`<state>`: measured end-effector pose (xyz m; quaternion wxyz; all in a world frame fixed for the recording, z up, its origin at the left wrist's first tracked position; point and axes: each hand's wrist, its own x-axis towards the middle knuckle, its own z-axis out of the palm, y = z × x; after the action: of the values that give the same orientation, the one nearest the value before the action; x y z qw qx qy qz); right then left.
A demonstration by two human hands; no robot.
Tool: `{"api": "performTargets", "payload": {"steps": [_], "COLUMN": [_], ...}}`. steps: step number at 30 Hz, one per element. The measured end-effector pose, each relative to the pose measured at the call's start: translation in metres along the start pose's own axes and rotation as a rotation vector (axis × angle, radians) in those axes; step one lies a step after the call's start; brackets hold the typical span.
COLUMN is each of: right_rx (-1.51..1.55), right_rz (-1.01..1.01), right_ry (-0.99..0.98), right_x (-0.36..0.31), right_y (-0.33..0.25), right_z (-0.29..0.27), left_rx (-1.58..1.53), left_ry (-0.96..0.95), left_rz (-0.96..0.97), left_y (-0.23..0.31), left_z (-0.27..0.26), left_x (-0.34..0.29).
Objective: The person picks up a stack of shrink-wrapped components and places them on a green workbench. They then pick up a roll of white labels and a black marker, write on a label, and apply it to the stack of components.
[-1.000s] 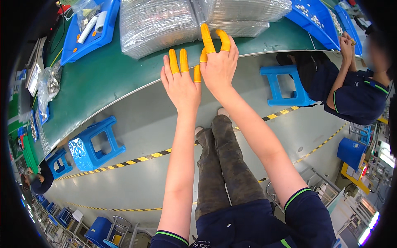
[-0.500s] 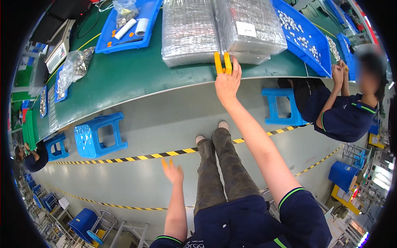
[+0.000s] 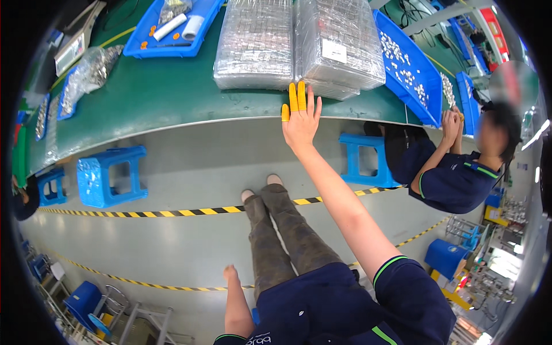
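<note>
My right hand (image 3: pixel 301 119) reaches forward over the front edge of the green table (image 3: pixel 172 112), palm down with its fingers stretched apart. Yellow finger covers sit on its thumb and two fingers. The fingertips are at the lower front edge of two plastic-wrapped stacks of trays, a left stack (image 3: pixel 254 49) and a right stack (image 3: pixel 345 29) bearing a white label. Whether they press on the wrap I cannot tell. Low beside my legs hangs my left hand (image 3: pixel 230 272), well away from the table; its fingers are mostly hidden.
A blue bin with small white parts (image 3: pixel 417 109) lies right of the stacks, a blue tray (image 3: pixel 167 50) with white rolls left. Bagged parts (image 3: pixel 92 75) lie farther left. Blue stools (image 3: pixel 109 175) (image 3: pixel 368 158) stand at the table. A co-worker (image 3: pixel 460 178) sits right, handling something small.
My view has shifted, so the table and stools appear farther left. The right hand's fingers have spread at the stacks. My left hand has dropped lower, toward my side.
</note>
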<state>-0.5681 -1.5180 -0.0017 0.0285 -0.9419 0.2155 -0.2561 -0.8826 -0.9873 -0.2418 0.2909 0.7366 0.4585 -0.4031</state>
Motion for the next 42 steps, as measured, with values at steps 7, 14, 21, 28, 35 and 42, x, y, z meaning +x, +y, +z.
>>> {"api": "performTargets", "payload": {"steps": [7, 14, 21, 28, 35, 42], "right_rx": [-0.028, -0.016, -0.078, -0.070, -0.035, -0.050], "right_rz": [-0.173, -0.037, -0.070, -0.116, -0.088, -0.123], "right_ry": [0.021, 0.163, 0.162, 0.179, 0.180, 0.211], "right_x": [-0.011, -0.016, -0.008, -0.009, -0.009, -0.008], "right_y": [0.027, 0.029, 0.031, 0.036, 0.036, 0.037], "right_z": [0.017, 0.029, 0.032, 0.033, 0.035, 0.036], "left_rx": [0.413, 0.265, 0.151, 0.148, 0.171, 0.165], "left_ry": [0.128, -0.033, -0.037, -0.050, -0.061, -0.068], "left_rz": [0.459, 0.529, 0.561, 0.561, 0.558, 0.579], "left_y": [0.187, 0.115, 0.109, 0.105, 0.103, 0.099], "left_z": [0.184, 0.222, 0.230, 0.233, 0.232, 0.233], "left_x": [-0.169, -0.188, -0.184, -0.179, -0.175, -0.173]}}
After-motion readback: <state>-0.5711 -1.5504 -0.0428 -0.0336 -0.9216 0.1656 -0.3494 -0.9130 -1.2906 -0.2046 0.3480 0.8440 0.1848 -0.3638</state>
